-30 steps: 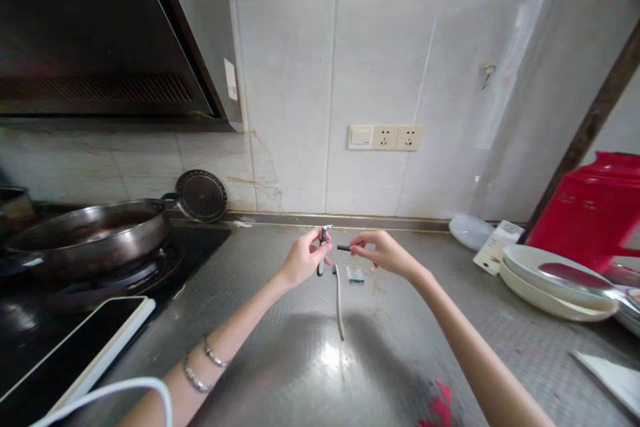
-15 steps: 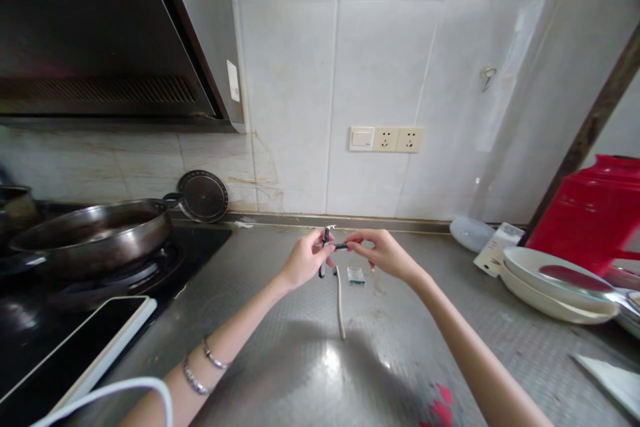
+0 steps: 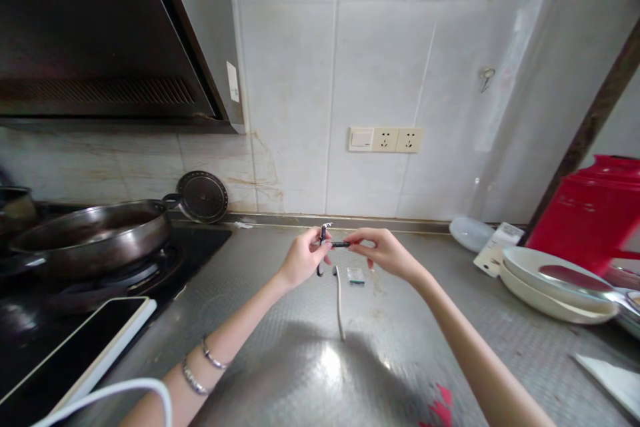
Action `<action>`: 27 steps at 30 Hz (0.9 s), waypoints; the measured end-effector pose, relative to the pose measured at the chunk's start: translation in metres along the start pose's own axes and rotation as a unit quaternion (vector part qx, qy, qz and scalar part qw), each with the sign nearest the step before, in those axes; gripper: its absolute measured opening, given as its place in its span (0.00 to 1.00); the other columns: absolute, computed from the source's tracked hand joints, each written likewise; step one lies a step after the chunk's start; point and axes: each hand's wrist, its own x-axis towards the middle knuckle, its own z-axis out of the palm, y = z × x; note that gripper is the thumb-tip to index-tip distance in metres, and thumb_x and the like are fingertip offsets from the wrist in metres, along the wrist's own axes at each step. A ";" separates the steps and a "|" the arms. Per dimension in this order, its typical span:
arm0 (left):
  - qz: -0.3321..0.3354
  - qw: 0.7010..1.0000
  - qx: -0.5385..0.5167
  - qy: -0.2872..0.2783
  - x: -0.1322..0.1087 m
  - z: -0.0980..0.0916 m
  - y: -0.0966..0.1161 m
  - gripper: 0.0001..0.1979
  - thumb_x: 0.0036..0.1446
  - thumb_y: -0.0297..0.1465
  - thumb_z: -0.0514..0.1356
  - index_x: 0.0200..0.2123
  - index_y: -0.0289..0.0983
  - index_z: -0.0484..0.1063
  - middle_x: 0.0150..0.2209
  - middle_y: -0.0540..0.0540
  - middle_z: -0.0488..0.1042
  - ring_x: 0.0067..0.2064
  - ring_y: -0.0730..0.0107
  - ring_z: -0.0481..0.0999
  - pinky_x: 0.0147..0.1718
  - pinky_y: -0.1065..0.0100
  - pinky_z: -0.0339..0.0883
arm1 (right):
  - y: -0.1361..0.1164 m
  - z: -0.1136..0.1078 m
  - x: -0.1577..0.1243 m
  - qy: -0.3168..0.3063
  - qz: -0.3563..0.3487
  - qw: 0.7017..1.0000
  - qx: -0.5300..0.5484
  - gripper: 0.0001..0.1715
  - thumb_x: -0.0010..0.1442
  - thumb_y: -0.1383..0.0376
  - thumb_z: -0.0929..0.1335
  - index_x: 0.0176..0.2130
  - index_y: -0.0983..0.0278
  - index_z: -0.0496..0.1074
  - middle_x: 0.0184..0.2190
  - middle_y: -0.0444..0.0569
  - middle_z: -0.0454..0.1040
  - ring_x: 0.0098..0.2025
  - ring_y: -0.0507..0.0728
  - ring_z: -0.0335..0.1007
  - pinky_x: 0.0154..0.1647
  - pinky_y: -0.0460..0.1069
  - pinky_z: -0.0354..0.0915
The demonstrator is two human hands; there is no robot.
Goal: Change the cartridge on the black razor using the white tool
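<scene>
My left hand [image 3: 304,257] is closed around a slim black tool [image 3: 321,269] with a shiny metal tip, held nearly upright. From the right, my right hand [image 3: 381,250] pinches the end of a short black rod [image 3: 341,245], lying level. The rod's other end meets the left fingers at the tool; whether the two are joined I cannot tell. Below the hands, a thin whitish strip [image 3: 341,307] with a dark upper end lies on the metal counter [image 3: 280,373]. Beside it sits a small clear plastic case [image 3: 355,275] with a dark bluish edge.
On the left, a wide pan [image 3: 100,237] stands on the black stove, with a phone [image 3: 75,360] and a white cable [image 3: 135,383] in front. At right are stacked bowls [image 3: 555,293], a small white box [image 3: 499,250] and a red container [image 3: 590,213]. Wall sockets [image 3: 397,140] are behind.
The tool in my left hand has shifted slightly left and up. A little more of the black rod shows between my hands. Both grips stay the same.
</scene>
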 end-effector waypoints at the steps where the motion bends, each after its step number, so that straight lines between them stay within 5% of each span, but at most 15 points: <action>1: 0.000 1.000 0.000 0.002 0.000 0.000 -0.001 0.10 0.53 0.35 0.57 0.35 0.35 0.63 0.30 0.50 0.69 0.23 0.74 0.74 0.22 0.74 0.64 | 0.000 0.000 0.000 0.006 -0.002 1.000 -0.003 0.14 0.53 0.61 0.67 0.38 0.65 0.76 0.34 0.49 0.75 0.23 0.49 0.66 0.14 0.42 0.64; 10: 0.003 0.999 -0.050 0.014 0.000 0.000 0.004 0.13 0.52 0.36 0.59 0.39 0.34 0.66 0.36 0.45 0.74 0.27 0.71 0.77 0.27 0.72 0.69 | 0.004 0.001 0.002 0.041 -0.013 0.999 0.011 0.15 0.53 0.58 0.67 0.38 0.64 0.76 0.34 0.50 0.76 0.24 0.52 0.70 0.15 0.45 0.67; 15: 0.016 0.994 -0.081 0.072 0.000 -0.002 0.009 0.18 0.52 0.37 0.60 0.44 0.34 0.67 0.42 0.41 0.75 0.31 0.68 0.78 0.33 0.67 0.72 | 0.008 -0.001 0.004 0.096 -0.002 0.995 0.023 0.18 0.52 0.56 0.67 0.37 0.66 0.76 0.33 0.51 0.76 0.21 0.51 0.69 0.16 0.46 0.68; 21: 0.007 0.993 -0.061 0.097 -0.004 -0.002 0.012 0.22 0.48 0.39 0.63 0.44 0.34 0.67 0.30 0.46 0.76 0.23 0.70 0.75 0.23 0.70 0.70 | 0.002 -0.003 0.005 0.170 0.014 0.984 0.052 0.20 0.50 0.55 0.69 0.37 0.68 0.76 0.33 0.52 0.78 0.16 0.49 0.66 0.15 0.46 0.66; 27: 0.011 0.995 -0.042 0.094 -0.012 0.007 0.009 0.17 0.46 0.40 0.64 0.34 0.35 0.66 0.23 0.52 0.71 0.21 0.74 0.72 0.19 0.73 0.67 | -0.017 -0.006 0.003 0.192 0.017 0.976 0.097 0.19 0.47 0.55 0.71 0.34 0.67 0.78 0.33 0.53 0.78 0.19 0.51 0.67 0.15 0.46 0.67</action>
